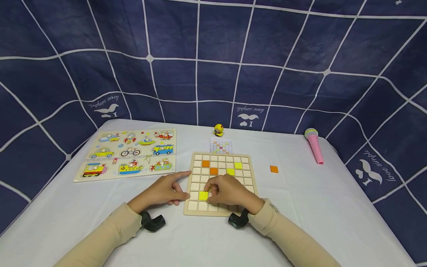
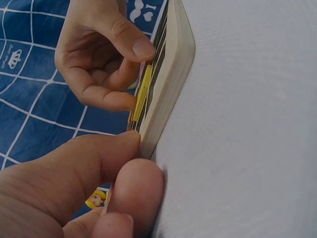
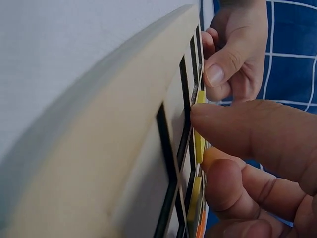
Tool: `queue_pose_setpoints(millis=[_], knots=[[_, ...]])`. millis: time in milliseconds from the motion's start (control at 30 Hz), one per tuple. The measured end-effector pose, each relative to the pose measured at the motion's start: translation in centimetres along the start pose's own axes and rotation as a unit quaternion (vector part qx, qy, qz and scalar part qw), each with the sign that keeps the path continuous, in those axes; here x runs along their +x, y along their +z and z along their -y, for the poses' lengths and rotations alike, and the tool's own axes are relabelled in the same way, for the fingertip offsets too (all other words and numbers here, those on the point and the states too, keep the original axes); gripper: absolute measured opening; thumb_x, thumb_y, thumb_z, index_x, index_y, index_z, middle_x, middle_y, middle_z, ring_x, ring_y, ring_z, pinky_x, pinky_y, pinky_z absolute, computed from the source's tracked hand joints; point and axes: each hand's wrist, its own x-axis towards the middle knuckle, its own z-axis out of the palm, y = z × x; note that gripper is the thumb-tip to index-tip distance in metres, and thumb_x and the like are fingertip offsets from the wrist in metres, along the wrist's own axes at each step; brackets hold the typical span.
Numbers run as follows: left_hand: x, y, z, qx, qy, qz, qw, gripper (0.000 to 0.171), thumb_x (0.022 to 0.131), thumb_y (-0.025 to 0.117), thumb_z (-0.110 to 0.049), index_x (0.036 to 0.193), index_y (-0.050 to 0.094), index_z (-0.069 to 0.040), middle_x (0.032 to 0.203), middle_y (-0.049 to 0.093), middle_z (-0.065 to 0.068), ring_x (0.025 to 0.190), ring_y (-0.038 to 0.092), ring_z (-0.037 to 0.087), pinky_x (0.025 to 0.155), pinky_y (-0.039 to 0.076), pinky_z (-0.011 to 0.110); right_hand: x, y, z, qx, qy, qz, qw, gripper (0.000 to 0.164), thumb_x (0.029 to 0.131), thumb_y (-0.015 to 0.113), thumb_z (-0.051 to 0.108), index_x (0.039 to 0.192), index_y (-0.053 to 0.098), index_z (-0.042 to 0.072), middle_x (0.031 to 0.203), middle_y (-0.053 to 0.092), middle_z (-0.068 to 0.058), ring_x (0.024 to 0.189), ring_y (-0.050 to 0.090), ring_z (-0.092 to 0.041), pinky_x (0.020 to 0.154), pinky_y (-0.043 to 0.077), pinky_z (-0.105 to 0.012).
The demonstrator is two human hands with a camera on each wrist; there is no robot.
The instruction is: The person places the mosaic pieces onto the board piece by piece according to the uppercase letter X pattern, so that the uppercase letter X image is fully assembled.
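Note:
A square wooden grid board (image 1: 220, 214) lies on the table, its cells mostly pale, with some orange tiles (image 1: 205, 163) and yellow tiles (image 1: 238, 165) among them. My right hand (image 1: 228, 189) reaches over the board. Its thumb and index finger pinch opposite edges of a yellow tile (image 1: 203, 195) at the lower left cells; in the left wrist view this tile (image 2: 143, 93) looks slightly tilted. Beside the board, my left hand (image 1: 163, 190) touches the left edge with thumb and extended index finger, other fingers bent. The right hand hides several cells.
A loose orange tile (image 1: 274, 169) lies right of the board. Behind the board are a printed pattern card (image 1: 221, 145) and a small yellow figurine (image 1: 218, 129). A vehicle puzzle board (image 1: 125, 159) is at left, a pink toy microphone (image 1: 314, 146) at far right.

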Motion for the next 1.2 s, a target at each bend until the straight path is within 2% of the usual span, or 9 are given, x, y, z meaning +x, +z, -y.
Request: queue_pose_setpoints(millis=[200, 367, 533, 867, 1033, 1200], knots=[[0.0, 0.0, 0.1, 0.002, -0.004, -0.003, 1.0000, 0.084, 0.092, 0.088, -0.016, 0.163, 0.045, -0.002, 0.073, 0.070, 0.003, 0.057, 0.066, 0.014, 0.052, 0.053, 0.026, -0.6, -0.6, -0.7, 0.049, -0.025, 0.013, 0.998, 0.021, 0.089, 0.086, 0.007, 0.108, 0.078, 0.005, 0.069, 0.061, 0.014, 0.059, 0.046, -0.001, 0.061, 0.039, -0.021], [0.0, 0.1, 0.2, 0.004, -0.003, -0.003, 1.0000, 0.084, 0.092, 0.088, -0.016, 0.163, 0.045, -0.002, 0.074, 0.070, 0.003, 0.058, 0.067, 0.014, 0.052, 0.054, 0.027, -1.6, -1.3, -1.7, 0.120, -0.050, 0.025, 0.991, 0.024, 0.094, 0.084, 0.008, 0.116, 0.076, 0.002, 0.075, 0.060, 0.012, 0.062, 0.044, -0.002, 0.062, 0.036, -0.020], [0.0, 0.1, 0.2, 0.004, -0.001, -0.003, 1.0000, 0.085, 0.091, 0.088, -0.016, 0.163, 0.045, -0.001, 0.073, 0.069, 0.003, 0.057, 0.066, 0.014, 0.052, 0.054, 0.027, -2.6, -2.1, -2.7, 0.161, -0.066, 0.025, 0.984, 0.027, 0.096, 0.081, 0.007, 0.121, 0.074, -0.002, 0.078, 0.060, 0.011, 0.061, 0.043, -0.004, 0.060, 0.035, -0.019], [0.0, 0.1, 0.1, 0.005, -0.004, -0.006, 1.0000, 0.085, 0.091, 0.088, -0.016, 0.163, 0.045, -0.001, 0.073, 0.069, 0.003, 0.057, 0.066, 0.015, 0.052, 0.054, 0.027, -5.1, -4.2, -4.6, 0.217, -0.084, -0.024, 0.972, 0.036, 0.094, 0.076, -0.005, 0.129, 0.066, -0.013, 0.081, 0.065, 0.002, 0.063, 0.047, -0.005, 0.059, 0.038, -0.018], [0.1, 0.1, 0.2, 0.008, -0.006, -0.007, 0.9999, 0.085, 0.091, 0.089, -0.017, 0.163, 0.046, -0.002, 0.073, 0.069, 0.003, 0.057, 0.066, 0.015, 0.052, 0.054, 0.027, -6.2, -5.1, -5.8, 0.215, -0.077, -0.060, 0.972, 0.040, 0.095, 0.075, -0.006, 0.133, 0.062, -0.013, 0.080, 0.068, -0.001, 0.064, 0.048, -0.006, 0.059, 0.040, -0.020], [0.0, 0.1, 0.1, 0.004, -0.008, -0.006, 0.9999, 0.085, 0.091, 0.089, -0.017, 0.163, 0.045, -0.002, 0.073, 0.069, 0.003, 0.057, 0.066, 0.015, 0.052, 0.053, 0.027, -7.3, -6.0, -7.2, 0.204, -0.063, -0.097, 0.972, 0.044, 0.095, 0.074, -0.009, 0.137, 0.060, -0.013, 0.077, 0.066, 0.003, 0.062, 0.045, -0.005, 0.057, 0.037, -0.022]])
